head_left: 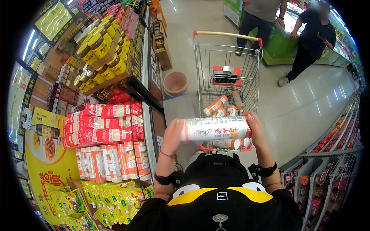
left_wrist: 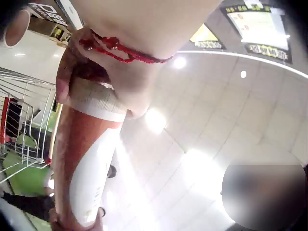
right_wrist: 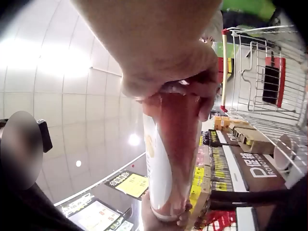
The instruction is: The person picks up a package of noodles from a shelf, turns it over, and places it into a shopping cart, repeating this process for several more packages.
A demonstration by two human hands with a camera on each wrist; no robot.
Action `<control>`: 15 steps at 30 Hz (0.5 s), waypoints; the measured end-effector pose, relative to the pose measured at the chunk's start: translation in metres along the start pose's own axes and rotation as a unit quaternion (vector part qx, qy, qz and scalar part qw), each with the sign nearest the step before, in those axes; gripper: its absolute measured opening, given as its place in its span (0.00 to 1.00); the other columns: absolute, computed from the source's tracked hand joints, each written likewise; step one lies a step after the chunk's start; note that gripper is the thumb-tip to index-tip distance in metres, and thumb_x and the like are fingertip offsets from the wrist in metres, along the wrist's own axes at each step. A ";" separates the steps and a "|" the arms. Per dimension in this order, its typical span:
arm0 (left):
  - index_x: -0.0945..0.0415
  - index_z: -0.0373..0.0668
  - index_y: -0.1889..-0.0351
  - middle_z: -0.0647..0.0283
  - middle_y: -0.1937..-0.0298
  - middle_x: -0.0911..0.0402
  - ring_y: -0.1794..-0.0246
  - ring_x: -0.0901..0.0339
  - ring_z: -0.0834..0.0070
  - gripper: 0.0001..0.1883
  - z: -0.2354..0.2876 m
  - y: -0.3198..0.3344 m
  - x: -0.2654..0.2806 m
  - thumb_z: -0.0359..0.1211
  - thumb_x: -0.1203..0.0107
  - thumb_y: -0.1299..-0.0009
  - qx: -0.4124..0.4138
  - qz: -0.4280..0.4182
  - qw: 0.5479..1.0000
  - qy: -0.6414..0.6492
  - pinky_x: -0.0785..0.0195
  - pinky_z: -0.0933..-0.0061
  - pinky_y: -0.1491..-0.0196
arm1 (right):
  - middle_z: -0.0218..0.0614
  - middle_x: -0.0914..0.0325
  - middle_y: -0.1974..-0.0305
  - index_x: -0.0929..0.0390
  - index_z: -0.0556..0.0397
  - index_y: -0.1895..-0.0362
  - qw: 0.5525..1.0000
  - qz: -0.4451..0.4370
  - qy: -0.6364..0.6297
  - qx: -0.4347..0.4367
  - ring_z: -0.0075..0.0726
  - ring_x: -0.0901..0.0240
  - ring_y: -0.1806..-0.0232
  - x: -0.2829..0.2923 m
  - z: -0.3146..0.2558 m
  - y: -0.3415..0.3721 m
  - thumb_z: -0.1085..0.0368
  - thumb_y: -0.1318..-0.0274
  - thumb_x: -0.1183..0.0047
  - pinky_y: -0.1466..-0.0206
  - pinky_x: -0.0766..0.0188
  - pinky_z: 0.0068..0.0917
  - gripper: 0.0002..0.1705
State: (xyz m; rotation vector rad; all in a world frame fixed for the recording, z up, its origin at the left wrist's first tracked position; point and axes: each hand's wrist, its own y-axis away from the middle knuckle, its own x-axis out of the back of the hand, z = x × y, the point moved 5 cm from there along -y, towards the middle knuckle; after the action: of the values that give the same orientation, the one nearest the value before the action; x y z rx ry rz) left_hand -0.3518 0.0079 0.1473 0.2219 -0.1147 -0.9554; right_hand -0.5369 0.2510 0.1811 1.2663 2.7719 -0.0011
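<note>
A long white and orange noodle package (head_left: 217, 128) is held level between both hands above the front of a shopping cart (head_left: 227, 50). My left hand (head_left: 174, 133) grips one end; in the left wrist view, fingers and thumb curl round the tip of the package (left_wrist: 86, 159). At the other end, my right hand (head_left: 254, 125) has its fingers wrapped over the package end, and the right wrist view shows that hand (right_wrist: 168, 82) closed round the package (right_wrist: 175, 144). Several similar packages (head_left: 216, 106) lie in the cart below.
Shelves at left hold red noodle packs (head_left: 111, 134), upright orange and white rolls (head_left: 111, 161), yellow-lidded jars (head_left: 98, 44) and green-yellow bags (head_left: 111, 196). A bucket (head_left: 175, 83) stands left of the cart. Two people stand beyond it by a green freezer (head_left: 279, 48). Racks (head_left: 308, 181) line the right.
</note>
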 end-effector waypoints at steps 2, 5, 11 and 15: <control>0.32 0.38 0.59 0.61 0.70 0.23 0.76 0.26 0.76 0.17 0.016 -0.002 -0.007 0.44 0.56 0.28 0.028 -0.024 0.999 0.011 0.33 0.76 0.76 | 0.31 0.28 0.66 0.30 0.56 0.60 1.000 -0.006 -0.006 -0.023 0.20 0.34 0.65 0.002 -0.003 -0.007 0.52 0.35 0.63 0.59 0.37 0.20 0.19; 0.33 0.41 0.57 0.62 0.70 0.23 0.80 0.25 0.77 0.16 0.026 -0.012 -0.013 0.45 0.58 0.28 0.052 -0.069 0.996 0.018 0.35 0.78 0.82 | 0.29 0.30 0.66 0.30 0.55 0.60 0.998 -0.004 -0.013 -0.055 0.20 0.35 0.64 -0.001 -0.018 -0.015 0.51 0.35 0.61 0.58 0.38 0.19 0.19; 0.33 0.44 0.57 0.65 0.71 0.25 0.81 0.28 0.82 0.15 0.041 -0.028 -0.027 0.45 0.60 0.27 0.002 -0.038 0.994 0.100 0.41 0.85 0.84 | 0.32 0.28 0.62 0.31 0.56 0.59 0.996 0.013 -0.025 -0.083 0.20 0.33 0.61 0.013 -0.015 -0.032 0.52 0.37 0.58 0.57 0.37 0.19 0.19; 0.33 0.44 0.59 0.66 0.72 0.26 0.81 0.31 0.83 0.15 0.042 -0.021 -0.034 0.45 0.62 0.26 -0.040 -0.002 0.986 0.159 0.43 0.83 0.84 | 0.35 0.25 0.61 0.30 0.56 0.59 0.996 0.043 -0.064 -0.053 0.23 0.30 0.60 0.004 -0.032 -0.023 0.53 0.38 0.58 0.55 0.36 0.19 0.18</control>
State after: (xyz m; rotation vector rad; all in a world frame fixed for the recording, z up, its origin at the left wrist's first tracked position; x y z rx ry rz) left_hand -0.3966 0.0182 0.1833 0.2984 0.2178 -0.9162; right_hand -0.5599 0.2401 0.2115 1.3086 2.5720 0.0689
